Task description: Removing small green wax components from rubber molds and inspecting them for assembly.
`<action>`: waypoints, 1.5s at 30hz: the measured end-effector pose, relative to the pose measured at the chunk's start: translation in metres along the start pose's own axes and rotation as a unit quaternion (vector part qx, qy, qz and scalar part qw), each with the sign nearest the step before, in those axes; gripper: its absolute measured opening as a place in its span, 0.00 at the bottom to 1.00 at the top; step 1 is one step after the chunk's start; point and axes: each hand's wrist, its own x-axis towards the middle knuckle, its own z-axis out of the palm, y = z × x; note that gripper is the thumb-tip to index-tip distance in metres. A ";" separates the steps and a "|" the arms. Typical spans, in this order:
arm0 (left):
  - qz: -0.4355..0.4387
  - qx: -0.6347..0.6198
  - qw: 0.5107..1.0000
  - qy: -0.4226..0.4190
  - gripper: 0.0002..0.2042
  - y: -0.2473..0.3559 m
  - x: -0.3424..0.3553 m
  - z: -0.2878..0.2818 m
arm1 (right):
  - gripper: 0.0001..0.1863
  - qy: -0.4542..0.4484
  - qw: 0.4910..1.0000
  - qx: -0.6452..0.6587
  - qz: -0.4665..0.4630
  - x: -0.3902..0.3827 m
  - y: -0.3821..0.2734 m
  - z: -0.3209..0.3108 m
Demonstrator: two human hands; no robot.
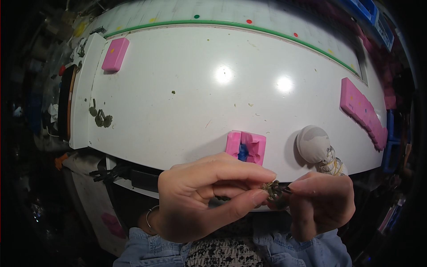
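Note:
My left hand pinches a small olive-green piece with an uneven outline between thumb and fingers. Close against its right side, my right hand is closed in a pinch on the slim dark tip of something; the rest of it is hidden by the fingers. Just beyond my left hand stands an open pink block mold with a blue inside. A rounded grey-white pad tied with cords lies beyond my right hand.
Several small green pieces lie at the left of the white table. One pink block sits at the far left, and a row of pink blocks lines the right edge. A green strip borders the far side.

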 end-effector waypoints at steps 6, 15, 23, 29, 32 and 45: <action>-0.010 0.022 1.000 0.001 0.09 0.001 -0.001 0.001 | 0.06 0.016 1.000 0.005 -0.005 -0.001 0.002 0.001; -0.001 0.007 1.000 0.013 0.10 -0.002 -0.001 0.001 | 0.07 -0.014 0.991 -0.048 -0.125 0.006 0.007 -0.002; -0.014 -0.011 1.000 0.012 0.09 -0.001 -0.002 0.000 | 0.06 -0.015 0.989 -0.052 -0.139 0.009 0.007 -0.002; -0.024 -0.048 0.998 0.020 0.10 0.000 -0.004 -0.001 | 0.08 -0.129 0.978 -0.033 -0.161 0.023 0.008 -0.011; -0.029 -0.047 0.998 0.008 0.10 -0.001 -0.004 -0.003 | 0.10 -0.136 0.975 -0.030 -0.171 0.021 0.007 -0.012; -0.017 -0.036 0.999 0.033 0.07 0.000 -0.004 -0.001 | 0.21 -0.115 0.945 -0.165 -0.257 0.020 -0.002 -0.012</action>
